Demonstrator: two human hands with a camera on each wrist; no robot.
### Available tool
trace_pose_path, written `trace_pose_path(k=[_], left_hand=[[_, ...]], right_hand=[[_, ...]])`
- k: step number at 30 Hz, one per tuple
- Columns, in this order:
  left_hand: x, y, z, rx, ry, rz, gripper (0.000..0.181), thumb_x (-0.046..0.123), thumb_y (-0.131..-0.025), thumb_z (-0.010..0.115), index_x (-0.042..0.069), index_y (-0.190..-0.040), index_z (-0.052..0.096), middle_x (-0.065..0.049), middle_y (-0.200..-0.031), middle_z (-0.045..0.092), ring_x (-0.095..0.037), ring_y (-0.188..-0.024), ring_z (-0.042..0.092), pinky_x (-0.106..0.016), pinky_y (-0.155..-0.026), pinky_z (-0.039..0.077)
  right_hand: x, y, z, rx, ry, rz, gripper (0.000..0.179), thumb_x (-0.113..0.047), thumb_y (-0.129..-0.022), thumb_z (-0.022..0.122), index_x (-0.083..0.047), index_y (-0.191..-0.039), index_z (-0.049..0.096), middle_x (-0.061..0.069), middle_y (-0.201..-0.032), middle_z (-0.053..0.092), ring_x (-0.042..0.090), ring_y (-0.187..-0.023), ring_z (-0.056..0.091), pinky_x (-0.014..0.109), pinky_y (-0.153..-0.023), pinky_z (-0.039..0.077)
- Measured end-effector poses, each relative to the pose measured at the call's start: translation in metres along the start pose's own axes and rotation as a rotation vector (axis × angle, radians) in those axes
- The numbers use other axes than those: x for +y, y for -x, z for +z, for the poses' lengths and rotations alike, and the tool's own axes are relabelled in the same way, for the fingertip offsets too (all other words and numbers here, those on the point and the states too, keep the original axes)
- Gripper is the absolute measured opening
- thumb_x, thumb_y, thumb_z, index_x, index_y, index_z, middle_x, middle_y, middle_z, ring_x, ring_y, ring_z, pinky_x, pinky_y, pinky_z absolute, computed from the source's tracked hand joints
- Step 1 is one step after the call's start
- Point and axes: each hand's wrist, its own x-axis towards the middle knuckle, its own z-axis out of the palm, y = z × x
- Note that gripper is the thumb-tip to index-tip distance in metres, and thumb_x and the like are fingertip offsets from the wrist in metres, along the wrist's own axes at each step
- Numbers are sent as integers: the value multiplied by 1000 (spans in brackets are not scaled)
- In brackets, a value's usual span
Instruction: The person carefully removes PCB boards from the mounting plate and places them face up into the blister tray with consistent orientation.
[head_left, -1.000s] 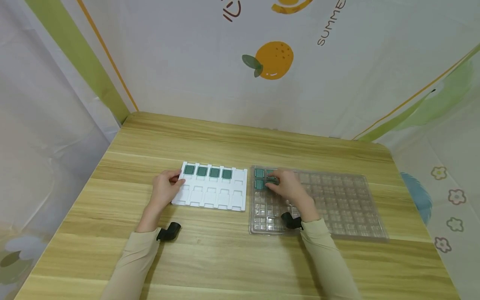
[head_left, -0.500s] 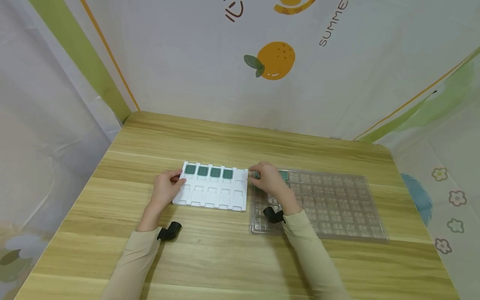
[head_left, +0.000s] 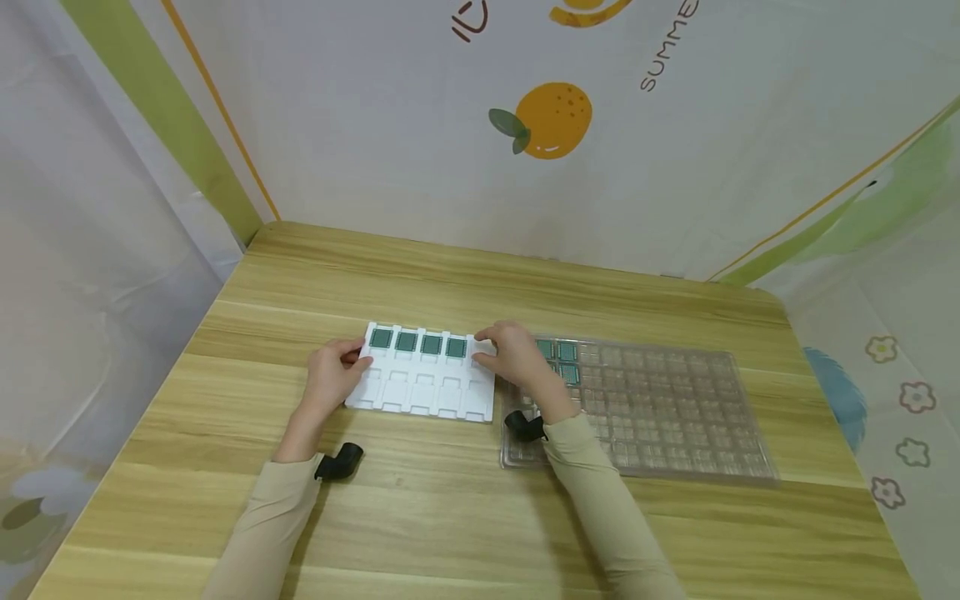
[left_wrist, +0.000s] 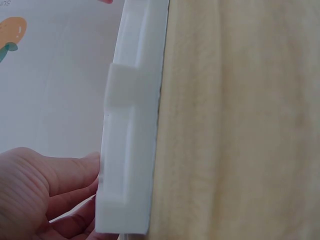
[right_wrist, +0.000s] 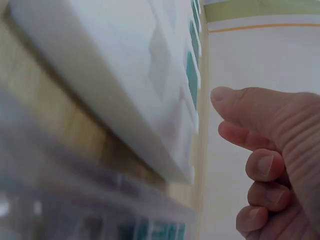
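A white plastic tray (head_left: 408,365) lies on the table, with several green square chips (head_left: 456,347) in its far row; the near-row pockets are bare. My left hand (head_left: 332,377) grips the tray's left end, thumb and fingers at its edge. Over the tray's far right pocket is my right hand (head_left: 516,354), thumb and index finger apart. In the right wrist view the right hand's other fingers (right_wrist: 265,165) are curled, and no chip shows between thumb and index. A clear blister tray (head_left: 675,408) lies to the right, several green chips (head_left: 567,352) at its far left corner, partly hidden by the right hand.
The wooden table (head_left: 420,517) carries both trays, a narrow gap between them. A printed white curtain (head_left: 375,125) hangs behind the table and along its sides. Black wrist mounts (head_left: 341,462) stick out from both sleeves.
My right hand has moved left from the chips in the clear tray to above the white tray's right end. The left hand keeps its grip, and the trays stay put.
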Motion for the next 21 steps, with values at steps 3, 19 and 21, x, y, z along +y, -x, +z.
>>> trace_pose_path(k=[3,19,21], left_hand=[[2,-1,-1,-14,-11,-25,28,-8,-82,65,-17,-108,61,-32,-95,61,-36,-81,60,-30,-68,51],[0,-1,0,-14,-3,-25,28,-9,-81,65,-18,-107,61,-32,-93,61,-36,-81,60,-39,-70,52],[0,-1,0,-12,-1,-25,28,-9,-80,65,-18,-107,61,-31,-92,61,-36,-80,60,-38,-70,52]], right_hand=[[-4,-4,3,-15,4,10,27,-17,-83,72,-2,-106,69,3,-75,55,15,-67,43,26,-58,36],[-15,-18,17,-77,27,55,28,-15,-84,70,-1,-108,69,12,-99,66,24,-89,60,34,-78,50],[-16,-19,16,-73,28,57,28,-15,-84,70,0,-108,69,13,-100,66,25,-92,61,35,-79,50]])
